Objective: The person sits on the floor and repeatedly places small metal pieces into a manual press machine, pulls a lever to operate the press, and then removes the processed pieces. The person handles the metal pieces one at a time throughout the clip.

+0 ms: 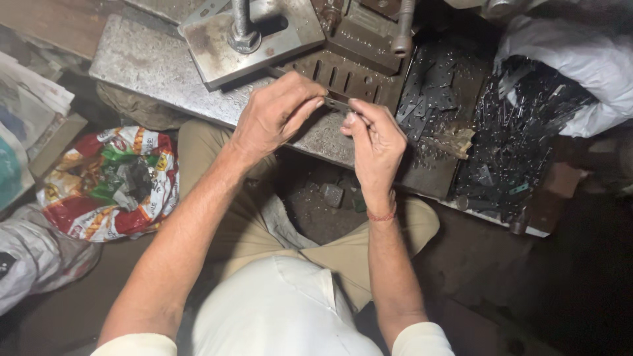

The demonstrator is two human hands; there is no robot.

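Left hand and right hand pinching thin metal strip, long axis left-right, over press bed

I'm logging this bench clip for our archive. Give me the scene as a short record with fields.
setting: metal press bench seen from above, person seated at it
left hand: pinches one end of a thin metal strip
right hand: pinches the strip's other end
right of hands: heap of dark metal pieces
left of person: colourful printed bag
wrist: red thread band on right
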